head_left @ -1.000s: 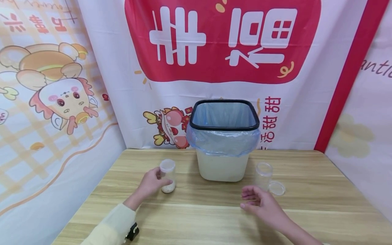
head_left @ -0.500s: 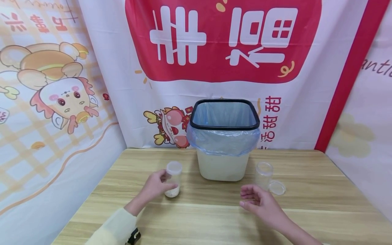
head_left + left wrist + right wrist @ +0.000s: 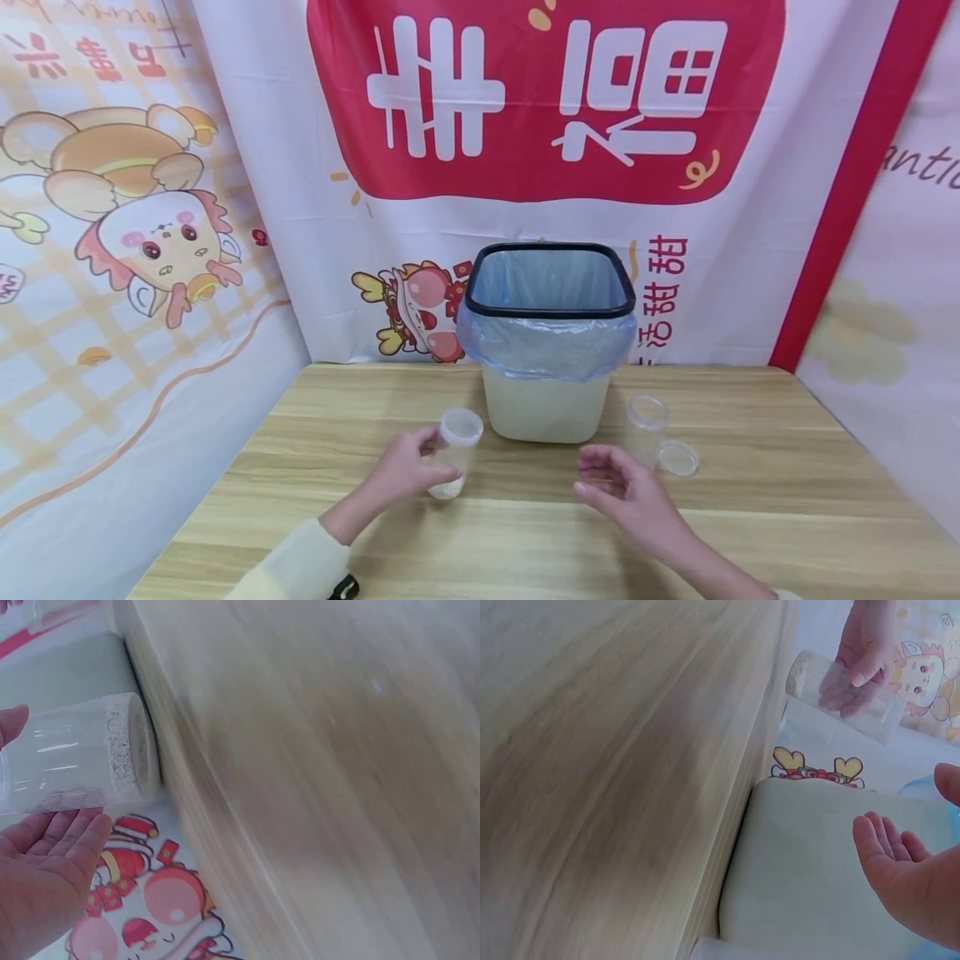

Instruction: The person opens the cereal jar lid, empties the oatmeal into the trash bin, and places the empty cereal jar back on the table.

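Observation:
My left hand [image 3: 405,468] grips a clear cylindrical plastic jar [image 3: 456,454], thumb on one side and fingers on the other. Pale, crumbly grains [image 3: 120,750] lie in a shallow layer at the jar's base, as the left wrist view shows. The jar's top tips slightly to the right in the head view. To the right, my right hand [image 3: 633,500] hovers over the table with loosely bent fingers and holds nothing. Just behind it stands a second clear jar [image 3: 645,425], its lower part partly hidden by the hand. A round clear lid [image 3: 678,458] lies flat beside that jar.
A cream bin [image 3: 551,408] with a black rim and a blue bag liner [image 3: 547,346] stands at the table's back middle, between the two jars. Behind the wooden table [image 3: 495,550] hangs a printed cloth [image 3: 525,221], with more cloth along both sides.
My left hand has carried the jar rightward and a little nearer to me, and its top now leans right. My right hand has shifted slightly left. Bin, second jar and lid stay put.

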